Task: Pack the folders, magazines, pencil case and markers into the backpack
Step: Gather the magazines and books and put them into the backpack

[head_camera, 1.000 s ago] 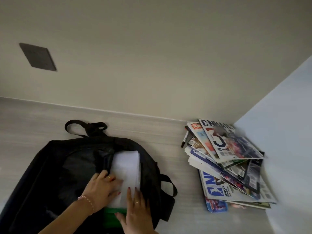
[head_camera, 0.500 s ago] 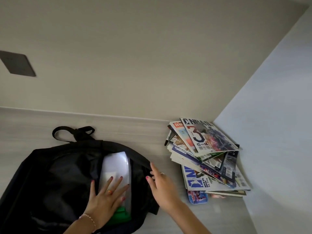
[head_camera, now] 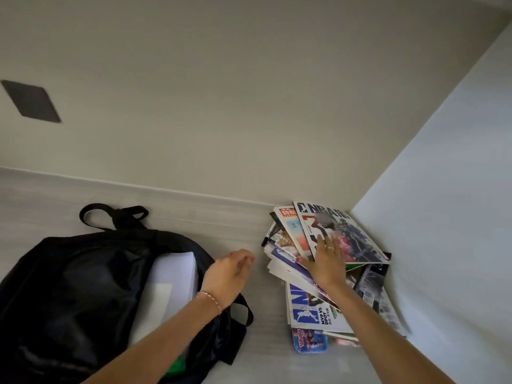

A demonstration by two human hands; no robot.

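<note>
So folders (head_camera: 169, 284) sit in the backpack (head_camera: 77, 295); magazines (head_camera: 332, 261) remain. My right hand (head_camera: 327, 261) lies flat on them, ungrasping; left hand (head_camera: 227, 275) loose, empty.

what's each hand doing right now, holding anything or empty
Left hand: loosely curled, empty, in the air beside the backpack.
Right hand: open, flat on the magazines, nothing gripped.

Single head-worn view, forward and down, close over the tabletop (head_camera: 243, 217)
</note>
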